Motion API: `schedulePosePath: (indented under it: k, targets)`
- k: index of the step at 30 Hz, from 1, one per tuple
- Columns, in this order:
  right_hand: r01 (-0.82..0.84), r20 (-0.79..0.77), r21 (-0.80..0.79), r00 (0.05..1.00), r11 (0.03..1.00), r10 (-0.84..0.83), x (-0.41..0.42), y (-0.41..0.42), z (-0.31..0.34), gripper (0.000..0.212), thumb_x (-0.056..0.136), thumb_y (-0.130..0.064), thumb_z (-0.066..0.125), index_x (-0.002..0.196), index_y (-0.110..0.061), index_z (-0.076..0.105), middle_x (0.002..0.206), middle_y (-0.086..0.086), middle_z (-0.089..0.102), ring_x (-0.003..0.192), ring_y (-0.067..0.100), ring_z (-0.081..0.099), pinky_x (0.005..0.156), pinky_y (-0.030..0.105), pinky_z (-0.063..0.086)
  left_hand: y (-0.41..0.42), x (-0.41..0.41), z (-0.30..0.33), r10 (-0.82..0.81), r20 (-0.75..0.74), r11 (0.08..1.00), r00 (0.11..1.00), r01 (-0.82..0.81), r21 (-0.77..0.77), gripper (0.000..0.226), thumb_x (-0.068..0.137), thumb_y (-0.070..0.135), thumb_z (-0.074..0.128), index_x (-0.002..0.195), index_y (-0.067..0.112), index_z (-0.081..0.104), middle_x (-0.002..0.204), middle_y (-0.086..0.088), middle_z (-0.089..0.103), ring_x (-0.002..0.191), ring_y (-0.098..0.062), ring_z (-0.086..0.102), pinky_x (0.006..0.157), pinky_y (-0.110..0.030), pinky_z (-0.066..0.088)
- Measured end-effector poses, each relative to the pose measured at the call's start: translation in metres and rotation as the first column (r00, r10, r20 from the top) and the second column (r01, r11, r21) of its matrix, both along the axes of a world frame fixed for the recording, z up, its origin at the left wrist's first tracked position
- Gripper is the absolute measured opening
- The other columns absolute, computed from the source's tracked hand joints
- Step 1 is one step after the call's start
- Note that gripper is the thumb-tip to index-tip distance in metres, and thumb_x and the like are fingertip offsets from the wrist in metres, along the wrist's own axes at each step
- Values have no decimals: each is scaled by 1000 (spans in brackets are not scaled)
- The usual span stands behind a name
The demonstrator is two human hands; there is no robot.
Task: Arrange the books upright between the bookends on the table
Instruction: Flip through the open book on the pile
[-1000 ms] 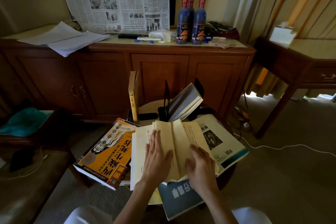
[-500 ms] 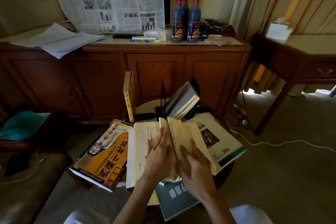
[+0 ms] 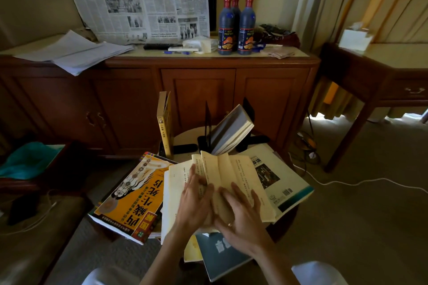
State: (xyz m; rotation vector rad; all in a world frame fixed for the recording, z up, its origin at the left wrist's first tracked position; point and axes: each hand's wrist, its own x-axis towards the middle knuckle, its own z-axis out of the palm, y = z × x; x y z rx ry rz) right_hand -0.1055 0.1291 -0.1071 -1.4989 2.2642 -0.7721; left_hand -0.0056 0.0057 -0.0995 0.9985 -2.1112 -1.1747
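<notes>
Two hands, left hand (image 3: 196, 201) and right hand (image 3: 243, 215) pressing flat on open book (image 3: 231, 176), grey book (image 3: 231, 129) leaning between bookends (image 3: 207, 127)

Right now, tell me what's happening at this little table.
A person is closing an open cream-paged book lying among the books on the small round table. The left hand and right hand press its pages together from either side. Behind it, a yellow book stands upright and a grey book leans by the black bookends. An orange-covered book and others lie flat, not yet shelved.
</notes>
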Motion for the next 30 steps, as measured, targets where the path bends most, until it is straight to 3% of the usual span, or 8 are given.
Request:
schedulePosePath:
  k: [6, 10, 14, 17, 19, 21, 24, 30]
  targets:
    - [149, 122, -182, 984, 972, -128, -3, -7, -4, 68, 90, -58, 13, 151, -46, -15, 157, -24, 15, 145, -6, 15, 123, 43, -2, -2, 11, -22, -20, 160, 993, 987, 39, -116, 41, 100, 49, 39, 139, 34, 40, 163, 10, 0, 152, -17, 9, 124, -43, 10]
    - [140, -56, -105, 988, 985, -147, 2, -8, -2, 66, 89, -72, 8, 149, -47, 21, 145, -17, 45, 141, 3, 32, 122, 51, -2, -4, 13, -36, 2, 303, 966, 953, 77, -248, 62, 100, 50, 40, 155, 32, 17, 163, 3, -13, 151, -19, -16, 125, -40, -3]
    - [70, -97, -15, 993, 997, -71, 13, -13, 11, 78, 81, -86, 11, 117, -35, 57, 139, -15, 52, 145, 7, 23, 120, 52, -8, -4, 13, -34, -4, 455, 907, 891, 195, -373, 80, 86, 75, 29, 149, 44, -9, 159, -3, -27, 148, -27, -24, 122, -42, -10]
    - [103, 70, -31, 993, 994, -100, 5, -16, 6, 37, 94, -62, 41, 98, -31, 61, 116, -22, 53, 132, 4, 36, 119, 53, 8, -2, 13, -29, 4, 416, 918, 909, 162, -363, 75, 81, 81, 0, 148, 49, -7, 161, -2, -25, 149, -25, -24, 123, -44, -8]
    - [135, 190, -61, 974, 989, -121, -4, -15, -2, 27, 93, -55, 40, 93, -35, 57, 107, -25, 49, 116, 6, 49, 110, 53, 33, -2, 15, -31, 13, 426, 927, 905, 149, -344, 74, 81, 81, -5, 149, 52, -5, 161, 2, -28, 148, -22, -27, 121, -40, -12]
    - [160, 205, -97, 969, 982, -138, -7, -12, -7, 21, 93, -52, 40, 106, -44, 54, 116, -27, 48, 114, 2, 49, 104, 46, 45, -4, 19, -37, 5, 461, 935, 887, 160, -317, 70, 85, 77, 0, 150, 52, -6, 160, 5, -30, 147, -20, -29, 121, -41, -12]
    - [181, 147, -176, 977, 968, -156, -11, -2, -13, 62, 96, -24, 56, 150, -39, 29, 143, -25, 30, 130, -7, 27, 107, 30, 39, -6, 26, -44, -7, 476, 940, 879, 168, -296, 64, 92, 72, 10, 151, 52, -5, 159, 8, -32, 145, -18, -32, 123, -46, -8]
    - [94, -263, -84, 958, 992, -113, -23, 1, -20, 44, 95, -31, 53, 139, -29, 51, 158, -10, 30, 146, 13, 20, 117, 44, 29, -7, 26, -35, 40, 517, 906, 855, 187, -380, 60, 97, 66, 16, 152, 48, -2, 159, 6, -30, 143, -16, -37, 117, -40, -20]
